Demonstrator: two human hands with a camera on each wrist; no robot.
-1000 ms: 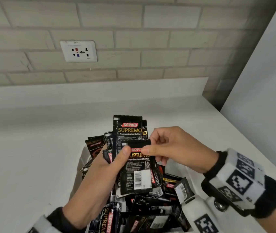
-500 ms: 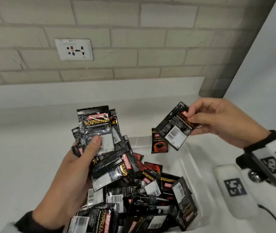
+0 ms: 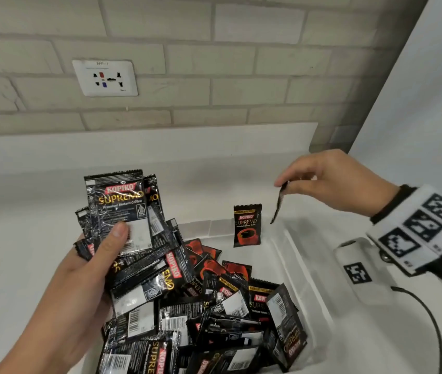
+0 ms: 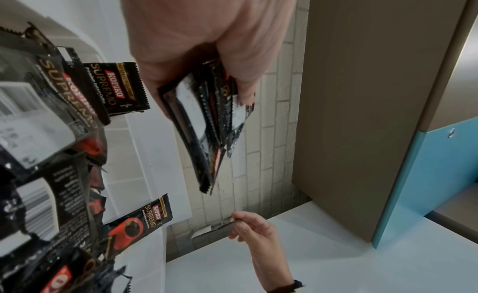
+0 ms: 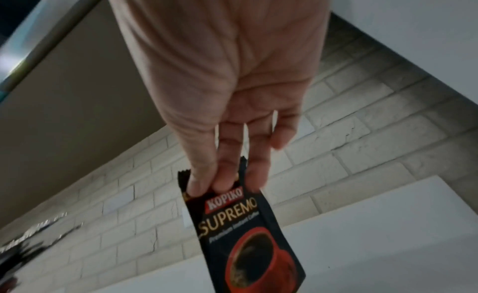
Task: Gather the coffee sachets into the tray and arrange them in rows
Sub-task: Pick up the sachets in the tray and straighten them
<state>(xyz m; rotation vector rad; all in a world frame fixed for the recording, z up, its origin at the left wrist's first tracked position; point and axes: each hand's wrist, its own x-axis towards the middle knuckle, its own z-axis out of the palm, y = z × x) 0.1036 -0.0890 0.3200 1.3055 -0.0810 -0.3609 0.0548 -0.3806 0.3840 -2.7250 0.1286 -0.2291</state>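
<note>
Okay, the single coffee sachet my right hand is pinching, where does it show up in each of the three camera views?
Head: the pinched sachet is right of centre, edge-on, hanging from the right hand.
Left wrist: lower centre, edge-on.
Right wrist: bottom centre, front showing.
Shared landmark: the brick wall.

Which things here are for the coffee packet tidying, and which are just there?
For the job:
- left hand gripping a bunch of sachets
- right hand pinching one sachet
- sachet standing at the tray's back wall
- loose pile
- white tray

Just there:
- wall socket
- brick wall
- white countertop
</note>
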